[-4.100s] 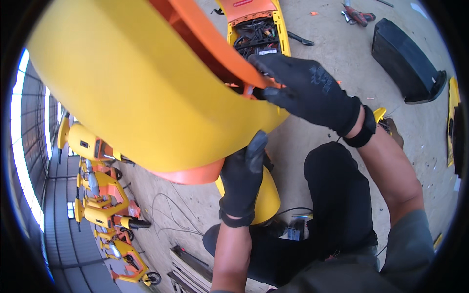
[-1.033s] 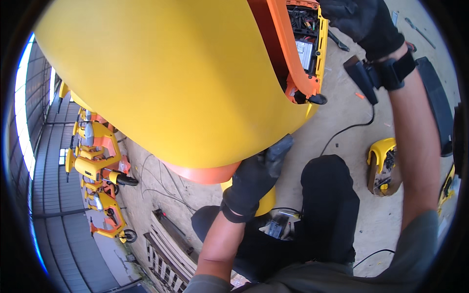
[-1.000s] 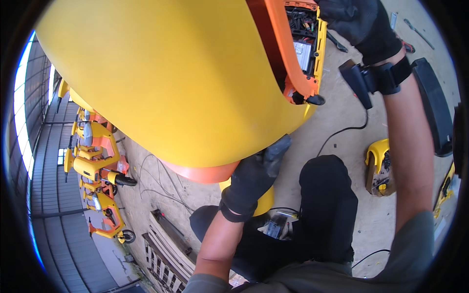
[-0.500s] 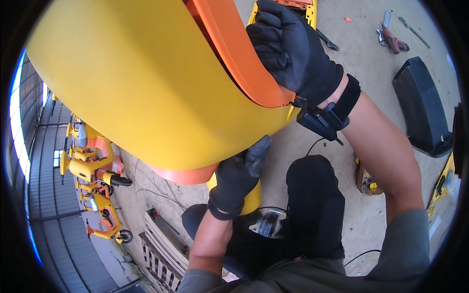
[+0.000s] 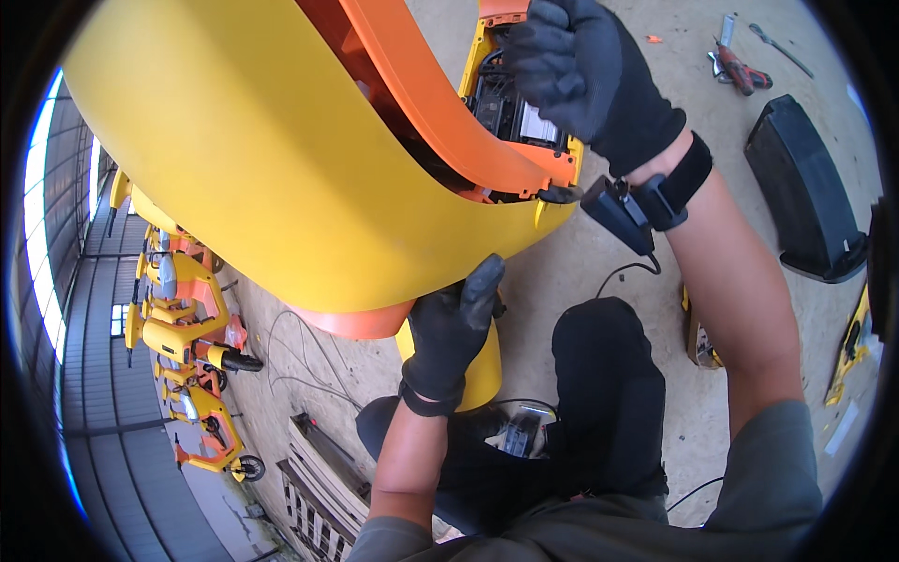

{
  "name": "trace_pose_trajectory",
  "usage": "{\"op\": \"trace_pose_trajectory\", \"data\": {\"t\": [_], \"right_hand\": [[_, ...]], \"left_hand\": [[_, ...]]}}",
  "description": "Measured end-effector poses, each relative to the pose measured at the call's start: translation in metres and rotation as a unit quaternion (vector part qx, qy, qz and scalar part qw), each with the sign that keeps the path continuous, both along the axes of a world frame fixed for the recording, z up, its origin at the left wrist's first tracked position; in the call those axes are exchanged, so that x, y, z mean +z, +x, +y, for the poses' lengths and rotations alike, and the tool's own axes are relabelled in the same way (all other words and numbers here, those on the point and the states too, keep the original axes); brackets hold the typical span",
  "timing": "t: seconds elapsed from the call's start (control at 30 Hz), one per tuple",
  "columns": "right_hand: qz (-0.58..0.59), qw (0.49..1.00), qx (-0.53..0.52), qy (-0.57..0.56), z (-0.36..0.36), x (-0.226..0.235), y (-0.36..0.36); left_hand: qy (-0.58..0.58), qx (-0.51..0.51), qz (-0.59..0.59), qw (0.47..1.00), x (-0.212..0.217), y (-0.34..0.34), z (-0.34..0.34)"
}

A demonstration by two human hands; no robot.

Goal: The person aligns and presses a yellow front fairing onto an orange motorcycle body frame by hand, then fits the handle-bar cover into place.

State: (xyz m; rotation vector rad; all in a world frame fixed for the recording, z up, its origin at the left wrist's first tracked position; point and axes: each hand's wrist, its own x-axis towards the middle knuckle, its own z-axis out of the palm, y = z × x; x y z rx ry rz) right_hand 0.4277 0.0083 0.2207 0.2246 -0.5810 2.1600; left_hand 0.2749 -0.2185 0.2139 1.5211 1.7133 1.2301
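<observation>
A large yellow scooter body panel [image 5: 253, 169] fills the upper left, with a curved orange trim panel [image 5: 440, 103] along its right side. A dark gap shows between the two along part of that edge. My left hand [image 5: 449, 332], in a black glove, grips the yellow panel's lower edge; its thumb lies on the outside and its other fingers are largely hidden. My right hand [image 5: 595, 89], also gloved, is a fist raised to the right of the orange trim, apart from it. Nothing shows protruding from the fist. A black device is strapped to my right wrist.
Behind my right hand is an opened scooter section [image 5: 501, 103] with exposed dark parts. On the floor at right lie a red-handled power tool [image 5: 744, 75], a metal rod [image 5: 782, 50] and a black cover [image 5: 807, 192]. Yellow-orange scooters [image 5: 192, 309] stand at left near a slatted pallet [image 5: 323, 487].
My right fist has moved right, away from the orange trim, uncovering the opened section behind. The gap beside the trim shows more. My left hand keeps its hold; the whole view has shifted slightly.
</observation>
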Motion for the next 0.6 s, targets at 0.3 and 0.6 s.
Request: {"op": "trace_pose_trajectory", "data": {"t": [0.3,0.6], "right_hand": [[-0.194,0.98,-0.03,-0.032,0.027,0.041,0.036],[-0.527,0.739,-0.317,0.276,0.076,-0.027,0.005]], "left_hand": [[-0.051,-0.011,0.061,0.997,0.006,-0.003,-0.005],[-0.046,-0.017,0.028,0.998,0.004,0.003,-0.004]]}}
